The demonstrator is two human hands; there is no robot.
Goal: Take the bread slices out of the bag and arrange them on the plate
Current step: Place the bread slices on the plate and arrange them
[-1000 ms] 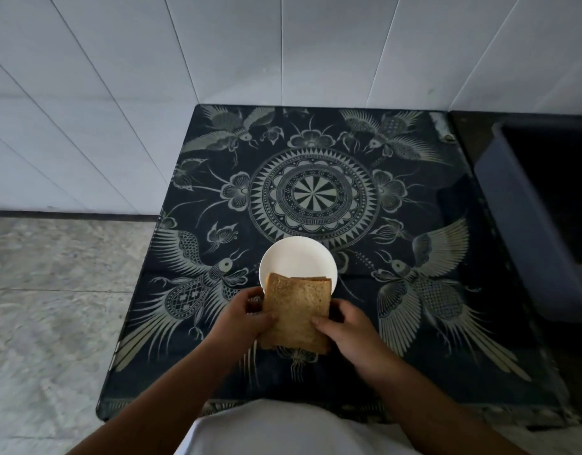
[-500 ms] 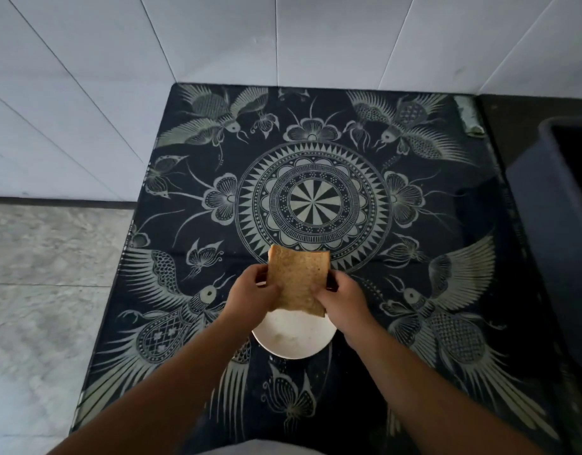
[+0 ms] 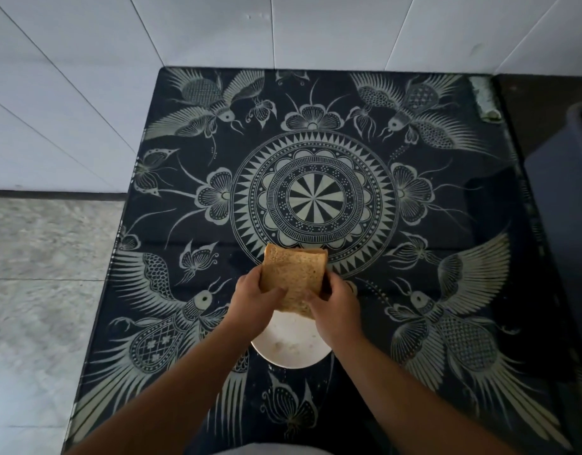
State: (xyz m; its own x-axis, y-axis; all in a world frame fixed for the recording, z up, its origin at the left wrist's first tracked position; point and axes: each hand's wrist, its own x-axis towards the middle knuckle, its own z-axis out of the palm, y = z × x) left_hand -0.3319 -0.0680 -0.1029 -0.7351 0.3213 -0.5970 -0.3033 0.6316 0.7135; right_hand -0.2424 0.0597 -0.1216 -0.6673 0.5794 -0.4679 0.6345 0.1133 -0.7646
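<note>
Brown bread slices (image 3: 294, 274), pressed together as a small stack, are held between both hands above the far part of a white plate (image 3: 291, 351). My left hand (image 3: 255, 302) grips the stack's left edge. My right hand (image 3: 335, 308) grips its right lower edge. The plate lies on the dark patterned table, a few crumbs on its bare near part. Its far half is hidden by the hands and the bread. No bag is in view.
The table (image 3: 316, 198) has a black top with pale birds, flowers and a round medallion. White tiled wall behind and to the left. Grey stone floor (image 3: 46, 290) lies on the left. A dark grey bin (image 3: 565, 224) stands at the right edge.
The hands carried the bread from the near side of the plate to over its far part. The view tilted, so the plate now appears under the wrists.
</note>
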